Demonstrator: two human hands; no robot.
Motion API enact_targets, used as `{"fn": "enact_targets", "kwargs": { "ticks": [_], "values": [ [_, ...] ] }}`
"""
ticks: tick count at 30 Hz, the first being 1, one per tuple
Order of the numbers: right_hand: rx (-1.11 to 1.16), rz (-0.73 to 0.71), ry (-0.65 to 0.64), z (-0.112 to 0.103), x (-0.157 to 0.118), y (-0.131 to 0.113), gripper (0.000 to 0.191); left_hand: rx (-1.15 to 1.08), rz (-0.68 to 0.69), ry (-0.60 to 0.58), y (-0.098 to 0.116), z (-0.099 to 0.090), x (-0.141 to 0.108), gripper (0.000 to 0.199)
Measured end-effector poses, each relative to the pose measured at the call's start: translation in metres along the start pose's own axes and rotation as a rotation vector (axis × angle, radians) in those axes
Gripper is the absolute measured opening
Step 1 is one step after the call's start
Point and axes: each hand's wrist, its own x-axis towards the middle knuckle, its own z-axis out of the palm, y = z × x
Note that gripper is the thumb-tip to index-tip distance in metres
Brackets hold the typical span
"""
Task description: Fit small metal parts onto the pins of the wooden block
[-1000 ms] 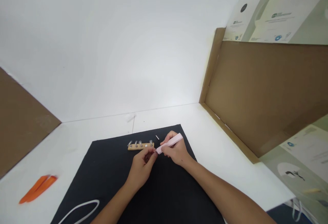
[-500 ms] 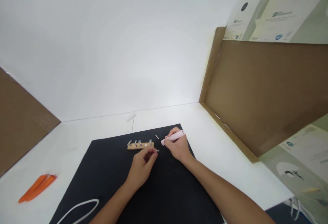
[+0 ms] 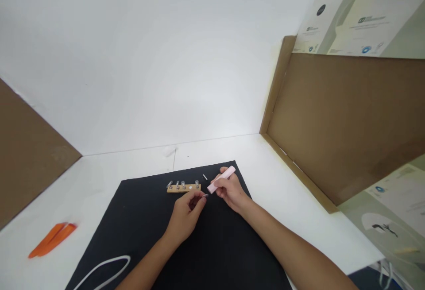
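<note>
My left hand [image 3: 186, 214] pinches a small clear and grey piece [image 3: 206, 195] between thumb and fingertips, just below the wooden strip. In my right hand [image 3: 232, 191] is a pale pink stick-shaped tool [image 3: 222, 179], slanting down to the left, its lower end close to the small piece but apart from it. The light wooden strip [image 3: 187, 188] lies on the black mat [image 3: 146, 219] and bears several clear pegs with metal bases and a white dot. A short white stick [image 3: 205, 177] rests on the mat beyond the tool.
An orange folded object [image 3: 52, 240] lies on the white table [image 3: 96, 170] at the left. A white cable [image 3: 111, 261] loops over the mat's lower left. Brown boards [image 3: 348, 126] stand at both sides, and a white wall rises behind.
My right hand has tilted the pink tool more steeply and brought its lower end slightly nearer my left hand. The whole view has shifted a little; my left hand keeps its pinch.
</note>
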Motion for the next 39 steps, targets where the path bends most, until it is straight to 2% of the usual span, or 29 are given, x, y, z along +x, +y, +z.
{"fn": "enact_targets", "kwargs": {
  "ticks": [4,6,9,11,15,19,24,29,33,37,39],
  "values": [
    [-0.179,-0.269,0.074,0.001,-0.004,-0.004,0.041,-0.009,-0.027,0.002,0.001,0.000,0.000,0.026],
    [-0.226,-0.337,0.057,0.001,-0.006,-0.004,0.038,-0.010,-0.029,0.001,0.001,0.000,0.000,0.026],
    [-0.146,-0.238,-0.074,0.001,-0.007,-0.003,0.034,-0.006,-0.017,0.000,-0.001,0.000,0.000,0.026],
    [-0.097,-0.159,-0.115,0.000,-0.006,-0.002,0.031,0.000,-0.010,0.004,-0.001,0.000,0.000,0.025],
    [-0.259,-0.261,0.003,0.000,-0.004,0.001,0.030,-0.002,-0.012,0.004,-0.002,0.000,0.000,0.023],
    [-0.295,-0.267,-0.018,0.000,-0.006,-0.001,0.028,0.010,-0.012,0.001,-0.001,0.000,0.000,0.023],
    [-0.530,-0.433,-0.019,0.002,-0.013,-0.003,0.024,-0.002,-0.011,-0.009,-0.002,0.000,0.000,0.023],
    [-0.300,-0.281,-0.039,0.002,-0.010,-0.001,0.028,0.011,-0.008,-0.009,0.000,0.001,0.000,0.022],
    [-0.319,-0.330,-0.024,0.002,-0.009,-0.004,0.028,0.013,-0.014,-0.023,0.000,0.001,-0.001,0.023],
    [-0.284,-0.228,-0.140,0.005,-0.013,-0.006,0.029,0.037,-0.010,-0.031,-0.001,0.001,-0.001,0.024],
    [-0.302,-0.229,-0.120,0.005,-0.013,-0.004,0.029,0.035,-0.005,-0.027,-0.001,0.001,-0.001,0.024]
  ]
}}
